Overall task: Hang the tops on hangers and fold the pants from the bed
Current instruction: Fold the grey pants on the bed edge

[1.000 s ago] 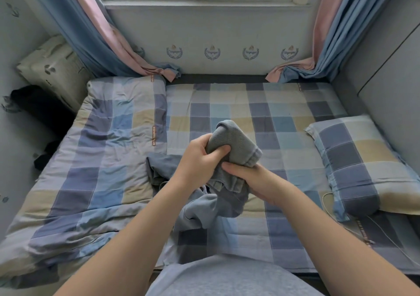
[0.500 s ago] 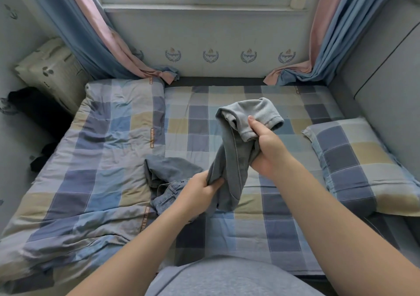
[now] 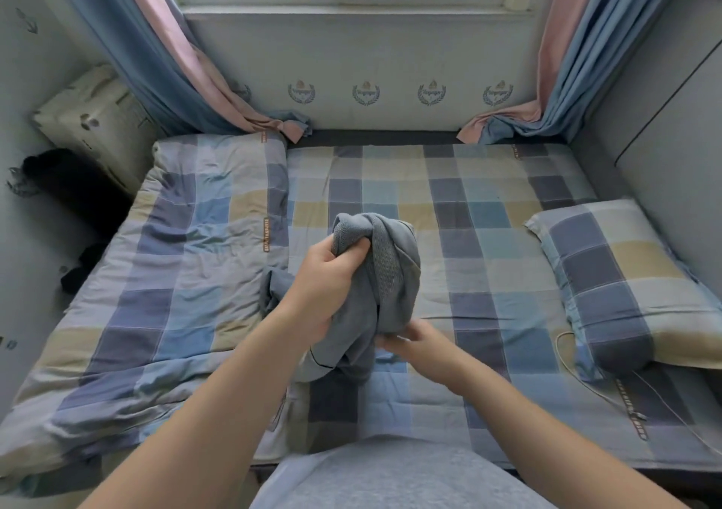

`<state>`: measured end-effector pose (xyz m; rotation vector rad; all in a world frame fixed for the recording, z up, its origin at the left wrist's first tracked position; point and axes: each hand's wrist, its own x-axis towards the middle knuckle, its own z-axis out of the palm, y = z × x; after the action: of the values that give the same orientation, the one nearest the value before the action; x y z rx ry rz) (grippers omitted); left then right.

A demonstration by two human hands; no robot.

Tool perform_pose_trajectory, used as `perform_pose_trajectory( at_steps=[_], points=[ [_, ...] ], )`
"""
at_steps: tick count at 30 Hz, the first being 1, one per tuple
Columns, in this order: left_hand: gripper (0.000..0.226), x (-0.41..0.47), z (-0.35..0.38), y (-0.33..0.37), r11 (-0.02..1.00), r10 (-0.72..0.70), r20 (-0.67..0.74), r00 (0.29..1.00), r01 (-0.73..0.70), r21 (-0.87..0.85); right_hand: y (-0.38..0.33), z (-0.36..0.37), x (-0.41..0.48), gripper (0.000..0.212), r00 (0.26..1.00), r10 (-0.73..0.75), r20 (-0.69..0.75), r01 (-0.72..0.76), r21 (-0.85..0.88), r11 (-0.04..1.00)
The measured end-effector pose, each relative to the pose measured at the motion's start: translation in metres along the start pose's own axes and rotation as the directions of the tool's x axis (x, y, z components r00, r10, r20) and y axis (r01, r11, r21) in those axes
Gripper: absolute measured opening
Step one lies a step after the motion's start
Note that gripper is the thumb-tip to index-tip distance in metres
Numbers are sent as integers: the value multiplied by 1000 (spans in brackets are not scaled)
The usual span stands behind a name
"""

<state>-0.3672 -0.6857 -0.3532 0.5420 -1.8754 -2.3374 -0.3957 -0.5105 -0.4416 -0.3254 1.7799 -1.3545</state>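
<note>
Early stage. Bunched grey-blue fabric garment (image 3: 390, 274) is held above the checked bed (image 3: 488, 235), left of the checked pillow (image 3: 625, 274). Left hand (image 3: 328, 285) fists its top; right hand (image 3: 414, 342) pinches its lower edge. Nothing folded or hung; no hangers visible.

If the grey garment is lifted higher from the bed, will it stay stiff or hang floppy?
Probably floppy: the grey garment bunches and droops where the left hand grips it. The right hand holds a lower fold, so it likely sags between them. The end lying on the bed would probably trail.
</note>
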Motion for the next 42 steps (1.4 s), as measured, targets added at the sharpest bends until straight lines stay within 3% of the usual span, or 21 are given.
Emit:
perform_pose_trajectory(
  at_steps=[4,9,13,16,19,22,25,28,31,35,42],
  points=[
    [18,3,-5,4,995,-62,-6,998,61,-78,-7,-11,2,23,981,-58,-184,48,-56,997],
    [64,1,-18,-2,988,-150,45,988,149,32,-36,-25,-3,20,916,-104,-388,169,140,976],
    [75,-12,-18,-20,966,-208,85,974,191,174,-69,-31,-7,20,881,-114,-460,256,258,932],
    [75,-16,-12,-36,943,-279,128,952,246,225,-84,-30,-10,21,881,-147,-450,301,292,908],
    [40,-17,1,-52,900,-321,182,930,239,365,-90,-26,-13,21,877,-182,-444,336,298,893],
    [9,-16,11,-62,877,-300,67,952,247,412,-87,-33,-12,24,882,-179,-437,342,330,880],
    [16,-12,11,-59,900,-271,53,961,233,369,-80,-41,-13,26,906,-223,-360,336,291,896],
    [20,-8,10,-50,956,-255,7,967,251,154,-60,-43,-17,44,938,-237,-255,297,235,925],
    [28,-3,9,-36,968,-250,-29,968,250,-7,-28,-36,-23,55,985,-135,-106,150,151,977],
    [26,4,10,-17,971,-216,-7,976,214,-104,17,-19,-19,63,998,-1,-68,10,129,992],
    [28,5,6,-12,948,-277,-32,960,267,-176,26,-16,3,39,994,43,-98,-58,-157,986]
  ],
)
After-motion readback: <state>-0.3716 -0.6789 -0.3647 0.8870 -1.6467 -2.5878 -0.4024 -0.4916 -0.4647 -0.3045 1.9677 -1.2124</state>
